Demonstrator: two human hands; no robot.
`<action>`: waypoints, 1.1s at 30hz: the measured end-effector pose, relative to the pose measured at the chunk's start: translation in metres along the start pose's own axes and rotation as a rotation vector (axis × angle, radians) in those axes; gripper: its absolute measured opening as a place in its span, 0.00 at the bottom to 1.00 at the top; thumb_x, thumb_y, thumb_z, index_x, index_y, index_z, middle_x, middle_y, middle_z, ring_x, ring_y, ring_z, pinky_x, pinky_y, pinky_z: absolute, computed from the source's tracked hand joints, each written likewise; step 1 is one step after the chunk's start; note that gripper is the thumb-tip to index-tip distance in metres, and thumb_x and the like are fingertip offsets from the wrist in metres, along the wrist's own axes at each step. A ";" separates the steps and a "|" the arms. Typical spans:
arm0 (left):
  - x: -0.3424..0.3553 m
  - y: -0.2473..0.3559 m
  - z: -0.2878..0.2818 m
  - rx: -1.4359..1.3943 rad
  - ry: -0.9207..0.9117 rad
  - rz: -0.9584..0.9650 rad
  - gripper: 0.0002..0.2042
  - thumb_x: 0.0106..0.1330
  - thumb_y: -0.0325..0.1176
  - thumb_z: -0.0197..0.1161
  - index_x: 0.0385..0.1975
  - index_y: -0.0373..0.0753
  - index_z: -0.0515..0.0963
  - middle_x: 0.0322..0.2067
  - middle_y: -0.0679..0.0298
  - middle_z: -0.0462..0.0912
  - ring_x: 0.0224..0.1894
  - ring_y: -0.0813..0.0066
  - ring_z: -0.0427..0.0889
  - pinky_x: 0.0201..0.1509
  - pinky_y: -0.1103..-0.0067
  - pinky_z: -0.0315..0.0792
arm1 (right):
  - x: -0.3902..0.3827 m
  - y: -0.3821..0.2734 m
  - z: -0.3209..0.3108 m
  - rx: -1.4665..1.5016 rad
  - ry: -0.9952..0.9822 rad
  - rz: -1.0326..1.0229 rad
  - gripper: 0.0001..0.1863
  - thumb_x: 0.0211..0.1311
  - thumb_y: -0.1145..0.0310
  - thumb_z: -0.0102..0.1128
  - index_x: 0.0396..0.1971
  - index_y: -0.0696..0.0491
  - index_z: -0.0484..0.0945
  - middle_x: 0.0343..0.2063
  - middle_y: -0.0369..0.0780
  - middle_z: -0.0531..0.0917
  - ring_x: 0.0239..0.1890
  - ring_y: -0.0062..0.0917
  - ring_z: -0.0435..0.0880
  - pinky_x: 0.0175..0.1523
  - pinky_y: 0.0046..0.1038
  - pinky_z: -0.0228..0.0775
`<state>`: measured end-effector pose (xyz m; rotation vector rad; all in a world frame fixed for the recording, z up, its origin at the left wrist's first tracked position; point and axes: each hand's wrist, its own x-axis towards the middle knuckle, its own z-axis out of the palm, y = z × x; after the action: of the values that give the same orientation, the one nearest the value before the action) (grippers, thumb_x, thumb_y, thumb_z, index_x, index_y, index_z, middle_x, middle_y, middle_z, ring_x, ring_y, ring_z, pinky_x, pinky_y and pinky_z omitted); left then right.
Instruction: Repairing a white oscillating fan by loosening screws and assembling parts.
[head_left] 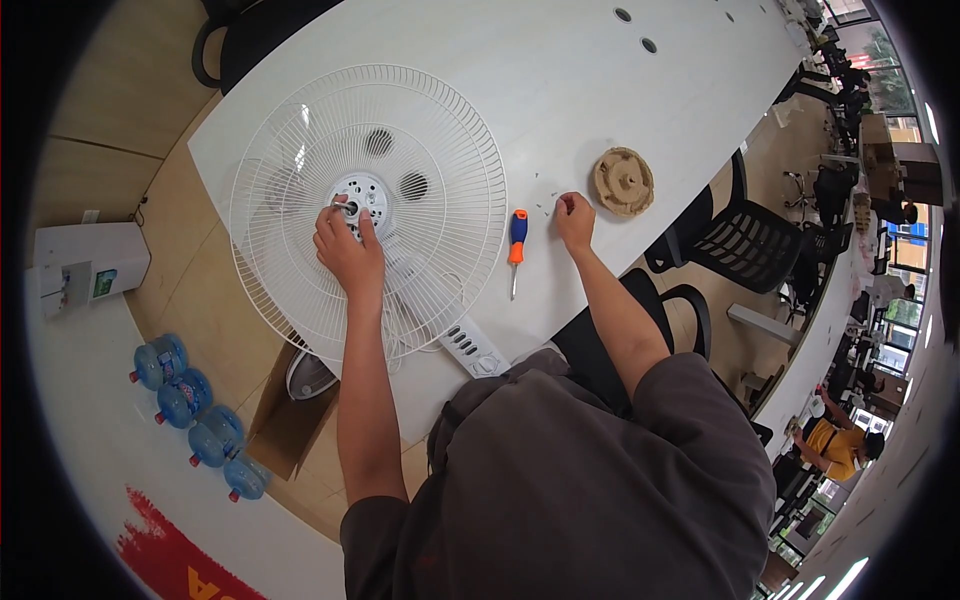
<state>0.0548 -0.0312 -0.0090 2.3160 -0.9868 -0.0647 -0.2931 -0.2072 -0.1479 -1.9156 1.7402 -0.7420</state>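
Observation:
A white wire fan grille (pixel 470 160) lies on the table, with a round white hub plate (pixel 372 188) at its middle. My left hand (pixel 350 250) reaches over the grille to the hub, its fingers curled around the short metal shaft (pixel 346 206) there. My right hand (pixel 575 222) is low over the table with fingertips pinched together; whatever is between them is too small to make out. A few tiny screws (pixel 541 206) lie beside those fingertips. Between my hands rests a screwdriver (pixel 518 238) with a blue and orange handle, its tip toward me.
Right of my right hand sits a round tan moulded part (pixel 624 182). The fan's white control panel (pixel 474 350) is at the table's near edge. Black chairs (pixel 745 245) stand to the right. On the floor at left are blue water bottles (pixel 185 397) and an open cardboard box (pixel 285 425).

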 end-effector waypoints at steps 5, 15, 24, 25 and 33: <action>0.001 0.001 -0.004 -0.002 0.031 0.024 0.19 0.70 0.40 0.60 0.57 0.40 0.73 0.58 0.58 0.72 0.57 0.53 0.70 0.59 0.57 0.63 | 0.001 0.015 0.001 0.282 0.033 0.164 0.06 0.62 0.72 0.63 0.33 0.60 0.80 0.24 0.39 0.83 0.25 0.21 0.83 0.31 0.26 0.76; -0.002 0.012 -0.007 -0.102 0.043 -0.020 0.21 0.67 0.36 0.63 0.58 0.38 0.72 0.56 0.57 0.77 0.57 0.54 0.73 0.59 0.60 0.63 | 0.045 -0.171 -0.079 0.669 -0.013 0.013 0.06 0.64 0.75 0.63 0.38 0.60 0.79 0.28 0.36 0.82 0.28 0.17 0.80 0.36 0.20 0.73; -0.013 0.023 -0.016 -0.264 -0.044 -0.060 0.29 0.60 0.27 0.68 0.61 0.28 0.66 0.59 0.43 0.71 0.61 0.47 0.69 0.64 0.57 0.64 | 0.036 -0.322 0.001 0.570 -0.713 -0.318 0.07 0.64 0.77 0.65 0.40 0.62 0.83 0.28 0.39 0.87 0.29 0.18 0.86 0.37 0.21 0.78; -0.016 0.024 -0.017 -0.244 -0.036 -0.001 0.29 0.60 0.27 0.67 0.61 0.26 0.65 0.63 0.40 0.68 0.63 0.44 0.67 0.68 0.56 0.63 | 0.035 -0.328 0.011 0.515 -0.768 -0.343 0.07 0.64 0.76 0.65 0.39 0.62 0.83 0.29 0.40 0.88 0.29 0.19 0.86 0.37 0.20 0.78; -0.025 0.033 -0.023 -0.154 -0.172 0.002 0.36 0.60 0.31 0.69 0.65 0.20 0.61 0.70 0.34 0.54 0.71 0.40 0.59 0.70 0.57 0.63 | 0.041 -0.347 0.068 0.231 -0.944 -0.589 0.08 0.59 0.78 0.69 0.39 0.59 0.84 0.32 0.37 0.88 0.32 0.17 0.84 0.39 0.22 0.77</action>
<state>0.0221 -0.0202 0.0227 2.1955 -1.0306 -0.3329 0.0152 -0.2130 0.0289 -2.0974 0.5113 -0.1165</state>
